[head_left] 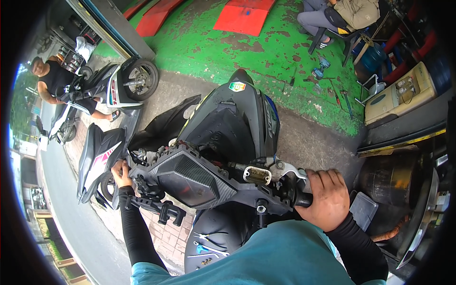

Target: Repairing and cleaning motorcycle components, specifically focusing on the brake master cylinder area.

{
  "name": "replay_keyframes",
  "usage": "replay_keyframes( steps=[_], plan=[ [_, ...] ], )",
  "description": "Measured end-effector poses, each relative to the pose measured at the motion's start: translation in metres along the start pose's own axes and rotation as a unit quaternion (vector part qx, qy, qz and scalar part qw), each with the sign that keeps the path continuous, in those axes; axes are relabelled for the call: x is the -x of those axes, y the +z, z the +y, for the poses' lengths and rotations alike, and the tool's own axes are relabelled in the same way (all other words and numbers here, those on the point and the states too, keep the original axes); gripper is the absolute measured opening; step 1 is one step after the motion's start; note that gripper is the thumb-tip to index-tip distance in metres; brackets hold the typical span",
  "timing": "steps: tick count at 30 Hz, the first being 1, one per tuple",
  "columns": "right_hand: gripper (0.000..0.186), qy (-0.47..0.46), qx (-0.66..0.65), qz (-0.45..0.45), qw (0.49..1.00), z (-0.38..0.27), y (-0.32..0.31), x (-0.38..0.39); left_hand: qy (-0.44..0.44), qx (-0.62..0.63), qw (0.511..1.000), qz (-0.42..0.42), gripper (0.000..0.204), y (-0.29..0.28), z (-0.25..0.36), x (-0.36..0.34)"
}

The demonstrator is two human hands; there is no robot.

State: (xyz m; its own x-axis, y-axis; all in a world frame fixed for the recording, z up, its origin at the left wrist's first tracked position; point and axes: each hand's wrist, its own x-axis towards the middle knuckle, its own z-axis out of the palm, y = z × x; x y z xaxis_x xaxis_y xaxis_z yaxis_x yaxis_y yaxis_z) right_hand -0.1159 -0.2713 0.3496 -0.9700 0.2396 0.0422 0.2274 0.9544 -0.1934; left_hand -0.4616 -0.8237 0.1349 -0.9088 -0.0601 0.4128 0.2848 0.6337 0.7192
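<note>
A scooter with its handlebar cover off stands in front of me, and its dark display panel (186, 184) faces up. My right hand (327, 194) is closed around the right end of the handlebar, its fingers over the silver brake lever (297, 173). Beside that lever, the brake fluid reservoir (257, 175) has no lid on and shows brownish inside. At the left end of the handlebar, my left hand (122, 175) has its fingers curled round it; the grip itself is mostly hidden. Ahead of the bars lies the black front fairing (223, 118).
Pliers (212, 235), a blue-handled tool (204, 249) and several small brass-coloured parts (206, 261) lie on the seat. A white and pink scooter (102, 159) is close on the left. A person (54, 80) sits on another motorcycle; a drill (322, 68) rests on the green floor.
</note>
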Motion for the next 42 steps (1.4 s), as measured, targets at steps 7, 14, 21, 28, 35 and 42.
replay_keyframes(
  steps=[7, 14, 21, 28, 35, 42],
  plan=[
    [0.070, 0.009, -0.007, 0.027, 1.000, 0.000, 0.002, 0.001, 0.015, -0.013, 1.000, 0.005, 0.028, -0.007, -0.019, -0.001],
    [0.055, -0.033, -0.029, 0.000, 0.999, 0.011, 0.016, 0.018, -0.007, 0.026, 1.000, 0.008, 0.028, -0.002, -0.019, -0.005],
    [0.063, -0.025, 0.016, 0.065, 0.997, -0.001, 0.004, 0.000, 0.024, -0.003, 1.000, -0.003, 0.029, -0.008, -0.017, -0.004],
    [0.064, -0.017, 0.011, 0.089, 0.996, 0.004, 0.011, 0.010, 0.038, 0.003, 0.999, 0.003, 0.027, -0.003, -0.013, -0.002],
    [0.059, -0.062, -0.008, 0.048, 0.997, 0.012, 0.017, 0.020, 0.003, 0.035, 0.999, 0.007, 0.030, -0.001, -0.011, -0.002],
    [0.067, -0.002, 0.046, 0.073, 0.996, -0.003, 0.003, 0.002, 0.000, 0.029, 1.000, 0.009, 0.032, -0.003, -0.016, 0.001]
  ],
)
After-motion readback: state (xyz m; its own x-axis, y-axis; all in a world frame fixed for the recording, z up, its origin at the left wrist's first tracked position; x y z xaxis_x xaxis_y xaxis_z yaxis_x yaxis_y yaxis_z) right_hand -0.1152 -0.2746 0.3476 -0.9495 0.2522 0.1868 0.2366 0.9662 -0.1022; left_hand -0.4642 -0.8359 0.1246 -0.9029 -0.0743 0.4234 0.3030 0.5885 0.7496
